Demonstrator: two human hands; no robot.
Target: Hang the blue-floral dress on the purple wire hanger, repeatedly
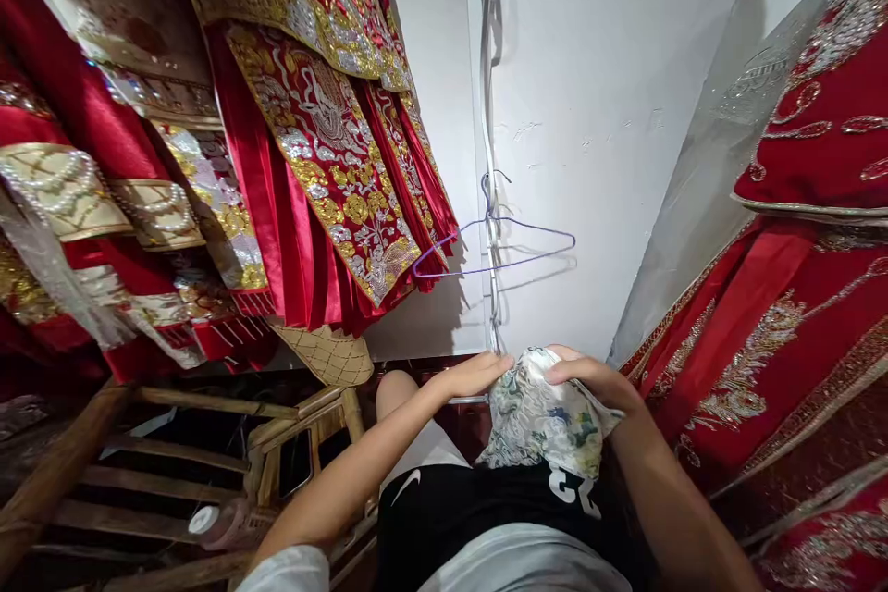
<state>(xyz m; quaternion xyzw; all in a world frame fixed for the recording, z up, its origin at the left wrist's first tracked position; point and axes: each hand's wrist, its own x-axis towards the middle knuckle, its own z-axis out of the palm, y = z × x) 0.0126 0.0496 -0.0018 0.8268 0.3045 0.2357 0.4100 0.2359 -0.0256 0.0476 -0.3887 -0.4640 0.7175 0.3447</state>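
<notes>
A crumpled white cloth (548,416) with a green, blue and yellow print is bunched up in front of my lap. My right hand (597,379) grips its upper right side, thumb on top and the other fingers mostly hidden behind the fabric. At the cloth's upper left edge, my left hand (475,376) lies with its fingers stretched out and the tips touching the fabric. A purple hanger (496,245) with nothing on it hangs from a white rail (487,74) on the wall, just beyond my hands.
Red embroidered garments (326,157) with gold and silver sequins hang at the left. More red beaded garments (811,314) hang close on the right, some under clear plastic. At the lower left stands a bamboo chair (166,462), with a white-capped bottle (228,523) by it.
</notes>
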